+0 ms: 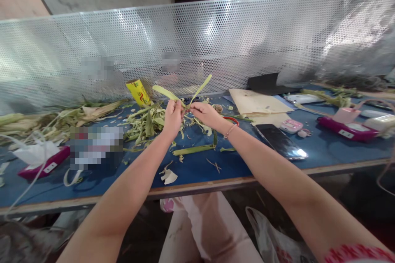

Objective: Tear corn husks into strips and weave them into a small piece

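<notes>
Both my arms reach out over a blue table [197,168]. My left hand [173,118] and my right hand [204,114] are pinched together on thin green leaf strips [185,94]. The strips fan up and apart above my fingers, one to the left and one to the right. Just behind and left of my hands lies a pile of cut green leaf pieces [147,122]. A single long green strip [193,150] lies flat on the table below my hands.
A yellow roll [138,92] leans by the perforated metal screen [197,41]. Dried husks [46,121] are heaped at left. A black phone [280,141], brown paper [256,102], pink boxes [347,128] and red scissors handle [232,120] lie at right.
</notes>
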Action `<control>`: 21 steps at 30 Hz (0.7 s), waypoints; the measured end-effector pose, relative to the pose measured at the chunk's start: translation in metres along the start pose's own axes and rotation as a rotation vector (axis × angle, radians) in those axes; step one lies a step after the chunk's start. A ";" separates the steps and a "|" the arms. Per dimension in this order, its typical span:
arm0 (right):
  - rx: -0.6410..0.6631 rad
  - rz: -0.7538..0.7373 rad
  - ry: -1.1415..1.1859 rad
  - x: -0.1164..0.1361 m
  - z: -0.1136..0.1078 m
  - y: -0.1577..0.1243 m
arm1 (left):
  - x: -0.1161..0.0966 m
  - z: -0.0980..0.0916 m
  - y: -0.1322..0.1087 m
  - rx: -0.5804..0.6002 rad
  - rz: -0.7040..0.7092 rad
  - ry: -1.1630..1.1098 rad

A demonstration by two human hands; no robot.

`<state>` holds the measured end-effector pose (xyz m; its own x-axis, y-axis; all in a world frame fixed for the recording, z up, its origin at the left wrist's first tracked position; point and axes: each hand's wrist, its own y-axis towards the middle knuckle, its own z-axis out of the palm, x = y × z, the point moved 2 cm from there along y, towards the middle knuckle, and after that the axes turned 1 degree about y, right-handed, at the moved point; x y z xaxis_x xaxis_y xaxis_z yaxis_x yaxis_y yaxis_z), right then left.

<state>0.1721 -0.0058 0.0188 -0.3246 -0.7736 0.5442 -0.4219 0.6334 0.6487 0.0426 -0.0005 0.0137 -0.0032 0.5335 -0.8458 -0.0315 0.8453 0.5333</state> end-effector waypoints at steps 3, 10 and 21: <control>0.005 0.006 0.008 0.000 0.000 0.000 | 0.000 0.000 0.000 0.008 -0.008 -0.008; -0.010 -0.001 -0.001 -0.006 -0.001 -0.001 | -0.005 -0.003 0.002 -0.027 -0.016 0.098; 0.042 -0.247 -0.336 -0.011 0.003 -0.006 | -0.011 -0.012 0.010 0.111 0.153 0.502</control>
<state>0.1758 -0.0014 0.0071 -0.4644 -0.8697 0.1670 -0.5536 0.4323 0.7118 0.0299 0.0019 0.0279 -0.4782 0.5944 -0.6466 0.1124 0.7716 0.6261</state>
